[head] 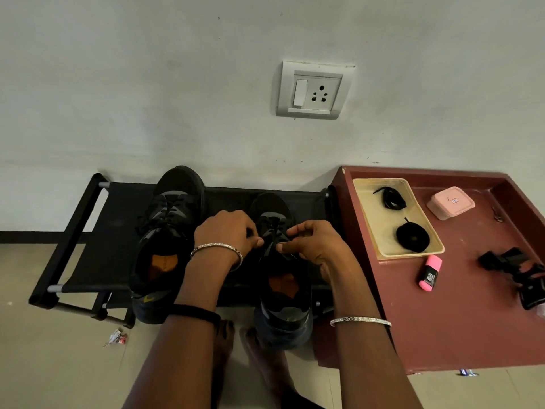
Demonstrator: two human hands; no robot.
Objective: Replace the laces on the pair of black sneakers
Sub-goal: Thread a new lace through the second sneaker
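Two black sneakers stand on a low black rack point(88, 219), toes toward the wall. The left sneaker point(168, 231) is laced with black laces. Both my hands are over the lacing of the right sneaker point(283, 293). My left hand point(227, 231) has its fingers curled and pinches the black lace point(272, 228) at its fingertips. My right hand point(315, 243) pinches the lace from the other side. Two bundles of black laces lie in a cream tray point(380, 231) to the right, one loosely coiled point(390, 198), one in a tight round coil point(412, 238).
The tray sits on a maroon table point(460, 314) with a pink lidded box point(450, 202), a pink highlighter point(430, 273) and a black clip-like object point(519, 273). A wall socket point(315, 90) is above. My bare feet point(256, 358) and a scrap of wrapper point(117, 338) are on the floor.
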